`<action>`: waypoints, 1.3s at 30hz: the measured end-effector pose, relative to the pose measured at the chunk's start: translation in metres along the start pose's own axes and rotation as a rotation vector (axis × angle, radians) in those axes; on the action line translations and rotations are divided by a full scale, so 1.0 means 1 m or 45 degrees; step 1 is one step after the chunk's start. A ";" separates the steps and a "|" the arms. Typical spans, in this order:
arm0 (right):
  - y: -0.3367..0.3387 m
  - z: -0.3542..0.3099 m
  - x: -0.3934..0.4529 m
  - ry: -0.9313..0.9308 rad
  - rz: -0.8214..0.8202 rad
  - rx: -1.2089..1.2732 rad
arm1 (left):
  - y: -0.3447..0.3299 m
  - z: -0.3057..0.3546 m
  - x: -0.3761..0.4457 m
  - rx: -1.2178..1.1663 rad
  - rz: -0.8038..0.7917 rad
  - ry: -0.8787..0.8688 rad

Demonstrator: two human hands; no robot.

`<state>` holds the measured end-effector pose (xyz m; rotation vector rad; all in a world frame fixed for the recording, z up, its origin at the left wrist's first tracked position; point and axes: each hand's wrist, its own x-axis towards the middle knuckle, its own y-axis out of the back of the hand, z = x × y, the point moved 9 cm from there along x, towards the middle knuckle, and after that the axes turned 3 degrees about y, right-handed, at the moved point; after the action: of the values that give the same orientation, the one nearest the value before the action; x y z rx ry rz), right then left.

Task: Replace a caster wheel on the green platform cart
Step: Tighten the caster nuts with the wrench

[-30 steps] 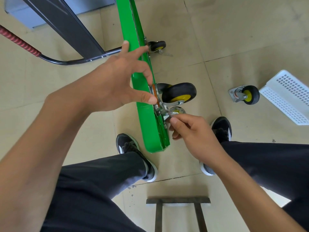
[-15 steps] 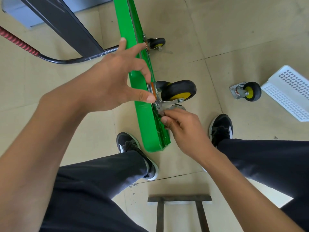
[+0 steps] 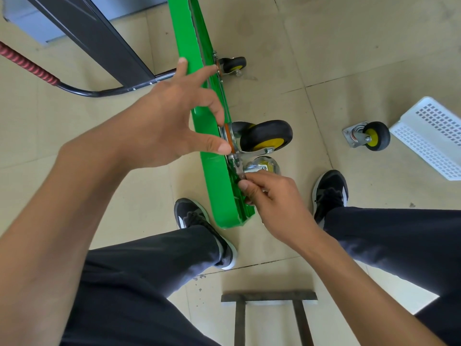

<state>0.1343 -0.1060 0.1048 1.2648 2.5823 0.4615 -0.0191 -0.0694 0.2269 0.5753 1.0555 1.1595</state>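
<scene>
Cart (image 3: 212,171) stands on edge on the tiled floor, deck facing your left, underside facing your right.

Your left hand (image 3: 169,121) reaches across the upper edge. Thumb tip and one bent finger pinch the caster (image 3: 264,138) at its mounting plate, against the underside. The other fingers spread out straight over the deck. The wheel is black with a yellow hub and sticks out sideways.

Your right hand (image 3: 272,196) is just below that plate, fingertips bunched and pinching a small metal part at the plate's lower corner. Too small to tell what it is.

A second caster (image 3: 235,64) sits farther along the cart. A loose caster (image 3: 369,137) lies on the floor, well apart, just beside a white basket (image 3: 434,138).
</scene>
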 end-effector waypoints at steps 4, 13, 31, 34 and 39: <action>-0.001 0.001 -0.002 -0.016 -0.011 0.020 | 0.000 0.001 0.000 0.007 -0.003 0.001; -0.001 0.004 -0.007 -0.076 -0.003 0.123 | 0.000 0.002 0.000 -0.017 -0.008 0.001; 0.002 -0.015 -0.001 -0.108 -0.022 0.098 | -0.001 -0.001 -0.001 -0.008 -0.015 0.013; 0.003 -0.016 0.000 -0.145 -0.025 0.074 | -0.001 -0.001 -0.002 -0.010 -0.020 0.020; 0.007 -0.025 -0.002 -0.305 -0.083 0.082 | -0.003 -0.002 -0.005 -0.019 -0.027 0.026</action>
<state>0.1320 -0.1076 0.1307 1.1725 2.4444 0.2021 -0.0193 -0.0758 0.2254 0.5406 1.0670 1.1557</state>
